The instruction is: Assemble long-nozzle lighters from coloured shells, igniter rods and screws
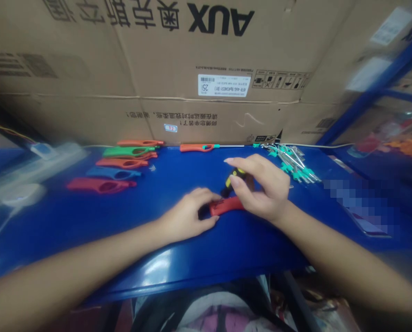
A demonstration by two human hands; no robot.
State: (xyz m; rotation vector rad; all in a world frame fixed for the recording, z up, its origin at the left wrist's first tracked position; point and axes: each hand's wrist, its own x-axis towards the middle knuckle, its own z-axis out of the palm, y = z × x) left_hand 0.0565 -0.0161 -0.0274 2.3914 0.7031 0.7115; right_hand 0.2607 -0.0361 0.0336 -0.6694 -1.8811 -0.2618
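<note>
A red lighter handle (pixel 224 206) lies on the blue table in front of me. My left hand (pixel 188 213) is closed round its left end, thumb at the near side and fingers at the far side. In my right hand (pixel 266 186) is a short yellow-and-black screwdriver (pixel 230 181), tilted above the handle; the hand covers part of it. The right end of the red handle is hidden behind that hand. Whether the screwdriver's tip touches the handle, I cannot tell.
Several lighter handles lie at the left, among them green (pixel 129 151), blue (pixel 114 173) and red ones (pixel 102 185). An orange lighter with a metal tube (pixel 195 147) lies at the back. Metal tubes with teal ends (pixel 292 163) are piled right. A cardboard box (pixel 157 60) walls the back.
</note>
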